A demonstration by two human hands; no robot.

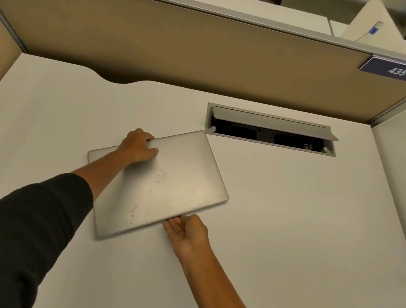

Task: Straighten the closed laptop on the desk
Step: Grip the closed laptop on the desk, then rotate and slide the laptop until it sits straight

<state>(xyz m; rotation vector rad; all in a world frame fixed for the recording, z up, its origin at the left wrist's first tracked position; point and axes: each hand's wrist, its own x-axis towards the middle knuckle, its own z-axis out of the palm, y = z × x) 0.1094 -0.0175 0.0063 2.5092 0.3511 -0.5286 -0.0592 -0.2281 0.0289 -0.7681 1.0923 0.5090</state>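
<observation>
While my left hand (140, 147) gripped the skewed laptop (160, 187) far edge and right hand (186, 232) lay open under its near edge, mid-straightening, next I needed a clockwise turn square to the desk (292, 224).

Closed silver laptop (163, 187) lying flat, sitting skewed on white desk (290, 237), far edge under left hand (139, 146), near edge touching right hand (189, 233) fingers

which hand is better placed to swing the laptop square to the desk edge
Probably the left hand: it grips the far edge of the skewed laptop, fingers over the rim. The right hand only touches the near edge with open fingers, so it can guide rather than pull.
</observation>
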